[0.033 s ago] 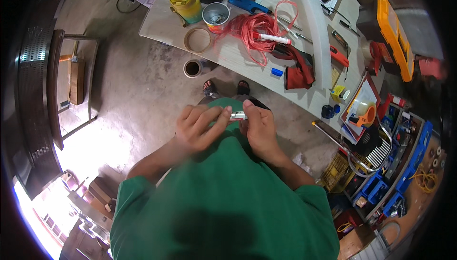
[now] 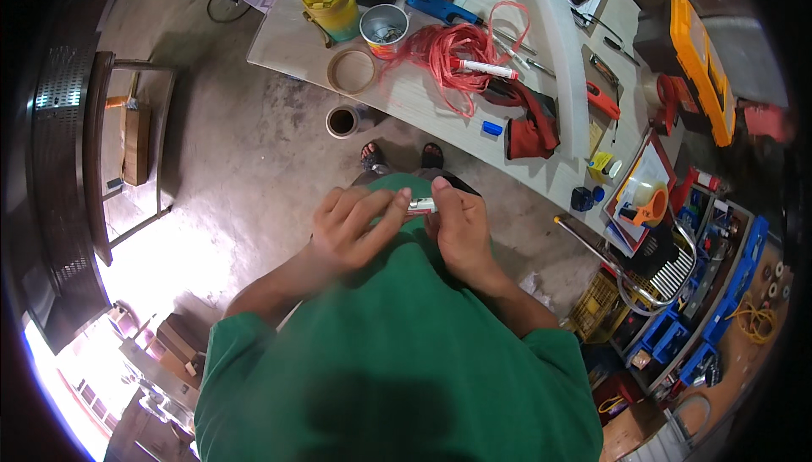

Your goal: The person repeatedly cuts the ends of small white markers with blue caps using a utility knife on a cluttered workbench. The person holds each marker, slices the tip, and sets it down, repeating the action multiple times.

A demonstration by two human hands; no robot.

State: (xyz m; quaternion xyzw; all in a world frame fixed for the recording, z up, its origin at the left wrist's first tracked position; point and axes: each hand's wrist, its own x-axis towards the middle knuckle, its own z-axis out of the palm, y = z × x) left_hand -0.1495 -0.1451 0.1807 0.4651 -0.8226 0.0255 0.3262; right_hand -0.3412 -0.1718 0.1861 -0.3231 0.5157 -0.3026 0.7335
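Observation:
In front of my green shirt, both hands hold a small, slim white piece with red on its lower edge (image 2: 420, 206). Its kind does not show, since fingers cover both ends. My left hand (image 2: 355, 223) pinches the left end, its other fingers curled. At the right end, my right hand (image 2: 461, 229) has its thumb on top and its fingers folded beneath. Beyond them on the table (image 2: 338, 94) lie a white and red marker (image 2: 486, 68), a tangle of pink plastic string (image 2: 441, 52), a blue cap (image 2: 492, 129) and a dark red and black cloth item (image 2: 533, 128).
Along the table's near edge stand a tape roll (image 2: 353, 71), an open can (image 2: 385, 26) and a yellow lidded jug (image 2: 328, 1). A cup of dark liquid (image 2: 342, 122) is below the edge. At right are an orange tape dispenser (image 2: 650, 206), a metal-framed chair (image 2: 668, 272) and blue bins (image 2: 664, 335).

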